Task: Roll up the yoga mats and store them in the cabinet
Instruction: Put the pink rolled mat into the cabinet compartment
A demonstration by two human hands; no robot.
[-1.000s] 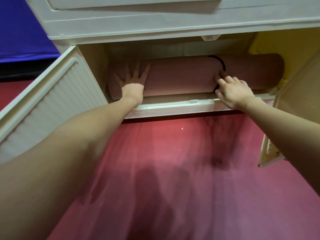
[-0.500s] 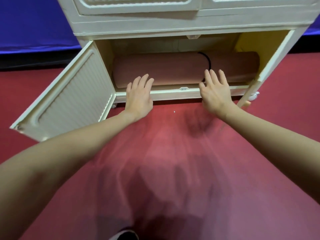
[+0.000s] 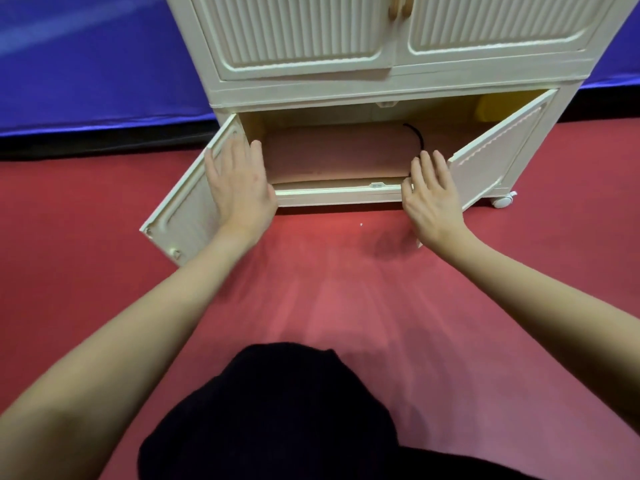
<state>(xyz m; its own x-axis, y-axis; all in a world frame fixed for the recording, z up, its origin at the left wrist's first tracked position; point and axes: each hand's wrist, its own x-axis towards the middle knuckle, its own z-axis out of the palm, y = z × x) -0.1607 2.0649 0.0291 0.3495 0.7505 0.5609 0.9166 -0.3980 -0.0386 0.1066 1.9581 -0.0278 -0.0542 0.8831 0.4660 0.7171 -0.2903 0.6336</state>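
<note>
A rolled pink yoga mat [image 3: 336,154] with a black strap [image 3: 417,138] lies across the bottom compartment of the cream cabinet [image 3: 381,88]. Both lower doors stand part open. My left hand [image 3: 239,181] rests flat, fingers apart, on the inner face of the left door [image 3: 183,209]. My right hand [image 3: 431,192] is spread in front of the compartment's sill, next to the edge of the right door [image 3: 495,157]; whether it touches the door I cannot tell. Neither hand holds anything. The mat's right end is hidden behind the right door.
The cabinet's upper doors [image 3: 391,32] are shut. It stands on small white casters [image 3: 503,201] on a red floor [image 3: 346,289]. A blue wall or padding [image 3: 86,64] runs behind. A yellow thing [image 3: 495,105] shows inside at the right. My dark-clothed knee [image 3: 277,410] is low in view.
Both hands came off the mat and drew back out of the compartment. The left hand shifted onto the left door, the right toward the right door. Both doors swung inward; my view pulled back.
</note>
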